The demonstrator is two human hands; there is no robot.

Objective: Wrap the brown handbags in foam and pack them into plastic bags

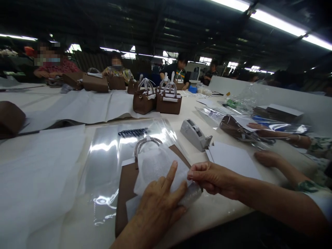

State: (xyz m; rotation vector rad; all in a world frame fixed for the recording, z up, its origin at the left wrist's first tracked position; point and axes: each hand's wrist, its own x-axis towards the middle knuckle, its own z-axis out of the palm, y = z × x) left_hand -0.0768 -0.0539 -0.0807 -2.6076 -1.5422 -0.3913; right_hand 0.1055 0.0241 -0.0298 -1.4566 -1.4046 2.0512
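Head view, lower centre: flat brown bag (pixel 126 186) under white tissue, left hand (pixel 158 204) pressing, right hand (pixel 211 178) pinching clear wrap (pixel 190 194).

Bare left hand (pixel 158 204), bare right hand (pixel 211 178), forearms unsleeved

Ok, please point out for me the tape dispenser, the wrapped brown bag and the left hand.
tape dispenser (pixel 195 134), head view, on its grey body.
wrapped brown bag (pixel 127 183), head view, on its brown front.
left hand (pixel 158 204), head view, on its back.

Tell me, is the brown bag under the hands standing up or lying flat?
Lying flat: the brown bag rests on its side inside the clear plastic sleeve, handle pointing away.
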